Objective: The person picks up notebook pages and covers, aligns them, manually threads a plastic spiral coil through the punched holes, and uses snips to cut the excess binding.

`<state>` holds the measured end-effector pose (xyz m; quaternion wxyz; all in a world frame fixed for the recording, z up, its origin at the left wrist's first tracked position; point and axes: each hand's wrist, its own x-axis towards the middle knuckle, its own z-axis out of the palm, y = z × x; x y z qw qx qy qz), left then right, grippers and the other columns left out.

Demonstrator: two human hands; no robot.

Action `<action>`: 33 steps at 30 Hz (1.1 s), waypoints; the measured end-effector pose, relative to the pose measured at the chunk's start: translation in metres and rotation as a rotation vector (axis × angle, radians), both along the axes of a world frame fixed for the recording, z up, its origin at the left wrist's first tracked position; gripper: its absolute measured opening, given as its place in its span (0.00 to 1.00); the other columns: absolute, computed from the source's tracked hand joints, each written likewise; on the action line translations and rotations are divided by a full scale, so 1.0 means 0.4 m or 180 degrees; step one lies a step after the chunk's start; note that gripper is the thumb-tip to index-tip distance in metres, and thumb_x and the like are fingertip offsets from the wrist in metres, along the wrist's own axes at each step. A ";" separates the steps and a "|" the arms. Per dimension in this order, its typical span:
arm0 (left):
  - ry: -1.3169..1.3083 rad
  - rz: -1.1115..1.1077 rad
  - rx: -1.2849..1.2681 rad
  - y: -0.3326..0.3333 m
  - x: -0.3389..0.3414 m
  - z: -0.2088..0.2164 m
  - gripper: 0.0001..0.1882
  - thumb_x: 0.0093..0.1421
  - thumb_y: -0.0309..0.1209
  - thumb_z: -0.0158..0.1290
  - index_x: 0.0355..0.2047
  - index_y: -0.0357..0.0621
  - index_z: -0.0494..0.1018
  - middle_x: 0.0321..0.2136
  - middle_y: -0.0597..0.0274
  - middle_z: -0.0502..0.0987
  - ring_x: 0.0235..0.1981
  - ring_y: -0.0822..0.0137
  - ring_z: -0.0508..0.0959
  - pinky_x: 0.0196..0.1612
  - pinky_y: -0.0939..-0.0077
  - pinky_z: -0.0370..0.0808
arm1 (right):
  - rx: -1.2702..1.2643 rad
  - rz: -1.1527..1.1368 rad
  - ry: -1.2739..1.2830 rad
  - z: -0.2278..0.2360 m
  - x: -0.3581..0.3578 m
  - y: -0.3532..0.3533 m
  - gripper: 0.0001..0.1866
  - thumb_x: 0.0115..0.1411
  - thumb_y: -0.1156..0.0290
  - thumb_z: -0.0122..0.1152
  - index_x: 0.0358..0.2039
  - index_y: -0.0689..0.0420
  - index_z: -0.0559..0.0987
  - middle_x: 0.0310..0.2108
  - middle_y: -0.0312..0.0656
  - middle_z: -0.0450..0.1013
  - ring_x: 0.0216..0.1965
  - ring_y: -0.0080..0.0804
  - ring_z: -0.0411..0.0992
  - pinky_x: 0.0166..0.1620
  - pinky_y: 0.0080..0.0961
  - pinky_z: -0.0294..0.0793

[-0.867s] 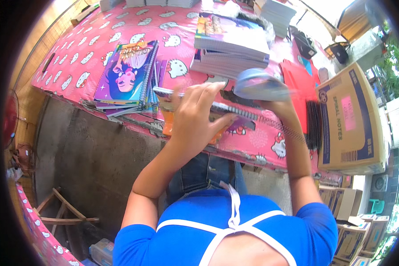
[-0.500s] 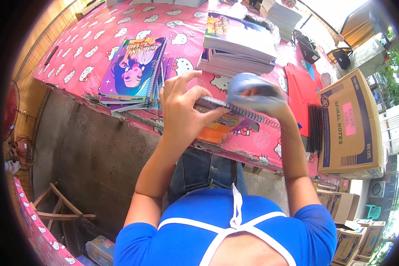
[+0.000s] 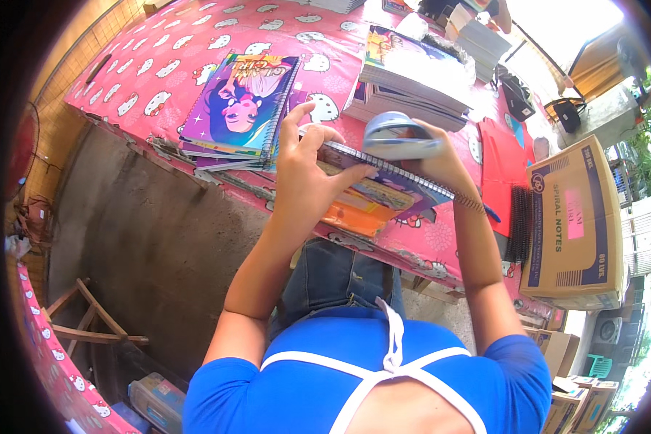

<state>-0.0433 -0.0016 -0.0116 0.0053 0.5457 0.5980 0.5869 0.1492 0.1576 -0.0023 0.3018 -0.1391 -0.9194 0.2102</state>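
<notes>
A: Moved: the coil's [image 3: 414, 176] loose tail now reaches less far past the notebook [image 3: 401, 180].

B: Why this hold?

A: The left hand [image 3: 307, 163] clamps the notebook, coiled edge up, above the table [image 3: 441, 235], probably for steadiness; the right hand [image 3: 440, 155] is curled around a blue tool [image 3: 400, 147] near the coil.

Right fingers [image 3: 432, 133] partly hidden by a blurred blue-and-white tool [image 3: 401, 152]

Shirt [image 3: 340, 331]: blue, short sleeves [image 3: 220, 394], white trim [image 3: 315, 360]; white tie [image 3: 393, 336], knotted. Jeans [image 3: 325, 271]: blue denim.
</notes>
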 end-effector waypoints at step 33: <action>-0.2829 -0.1031 0.0090 -0.021 -0.069 -0.059 0.20 0.51 0.15 0.58 0.46 0.34 0.74 0.32 0.63 0.77 0.32 0.75 0.76 0.38 0.83 0.74 | -0.0033 -0.1760 -0.1487 -0.024 -0.049 -0.027 0.18 0.45 0.69 0.63 0.38 0.57 0.72 0.37 0.51 0.75 0.41 0.53 0.73 0.40 0.42 0.72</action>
